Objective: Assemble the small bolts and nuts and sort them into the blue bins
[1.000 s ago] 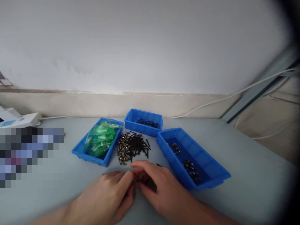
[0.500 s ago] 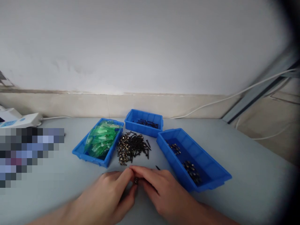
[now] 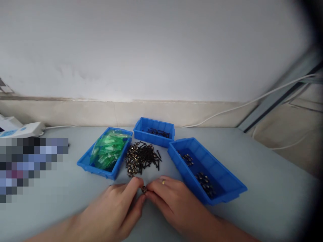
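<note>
At near centre: left hand [image 3: 113, 205] and right hand [image 3: 176, 203], both pinching one metal part [image 3: 144, 189]. Right fingertips have drawn back from the left's, baring it on my feed; I judge it mid-handling. Beyond: one pile [image 3: 143, 156], pieces uncountable. Three bins: left bin [image 3: 97, 171], green bags [image 3: 108, 151], overlapped; back bin [image 3: 151, 137], screws [image 3: 159, 133]; right bin [image 3: 214, 164], two clusters [image 3: 205, 185].

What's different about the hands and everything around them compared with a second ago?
The right hand has drawn its fingertips slightly rightward from the left hand, showing more of the small metal piece both still pinch. Its ring shows clearly. The blue trays and fastener pile stayed put.
</note>
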Tool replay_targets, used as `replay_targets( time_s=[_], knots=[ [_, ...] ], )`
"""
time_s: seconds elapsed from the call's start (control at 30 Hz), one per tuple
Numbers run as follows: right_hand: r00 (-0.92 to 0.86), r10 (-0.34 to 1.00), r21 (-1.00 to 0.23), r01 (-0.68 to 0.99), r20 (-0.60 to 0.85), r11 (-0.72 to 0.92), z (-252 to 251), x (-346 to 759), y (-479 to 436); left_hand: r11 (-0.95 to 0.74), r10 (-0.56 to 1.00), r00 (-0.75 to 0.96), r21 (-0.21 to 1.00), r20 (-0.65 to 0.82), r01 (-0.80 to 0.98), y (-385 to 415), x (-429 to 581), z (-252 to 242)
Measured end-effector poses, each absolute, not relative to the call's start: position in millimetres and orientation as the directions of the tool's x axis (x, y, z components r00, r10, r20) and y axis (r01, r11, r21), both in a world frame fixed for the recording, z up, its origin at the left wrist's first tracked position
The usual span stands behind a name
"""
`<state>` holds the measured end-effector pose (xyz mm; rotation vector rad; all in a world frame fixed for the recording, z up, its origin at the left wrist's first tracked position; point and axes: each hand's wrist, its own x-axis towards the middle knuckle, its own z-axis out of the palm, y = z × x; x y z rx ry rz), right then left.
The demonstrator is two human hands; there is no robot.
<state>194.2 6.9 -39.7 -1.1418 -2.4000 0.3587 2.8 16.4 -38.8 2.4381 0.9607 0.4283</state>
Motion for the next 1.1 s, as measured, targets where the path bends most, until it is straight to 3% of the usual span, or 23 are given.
replay_targets(
  time_s=[0.27, 0.47, 1.1],
  knots=[
    [-0.571, 0.794, -0.475, 0.65, 0.209, 0.593, -44.0, 195.0, 5.4, -0.695, 0.652, 0.743, 0.51, 0.148, 0.507, 16.4, 2.8, -39.0],
    [-0.593, 0.782, -0.45, 0.655, 0.192, 0.607, -43.3, 194.6, 6.7, -0.709, 0.642, 0.752, 0.488, 0.149, 0.509, 15.9, 3.2, -38.5],
    [-0.535, 0.822, -0.592, 0.604, 0.194, 0.533, -26.1, 196.1, 1.5, -0.681, 0.639, 0.76, 0.547, 0.119, 0.487, 17.8, 3.1, -34.3]
  ],
)
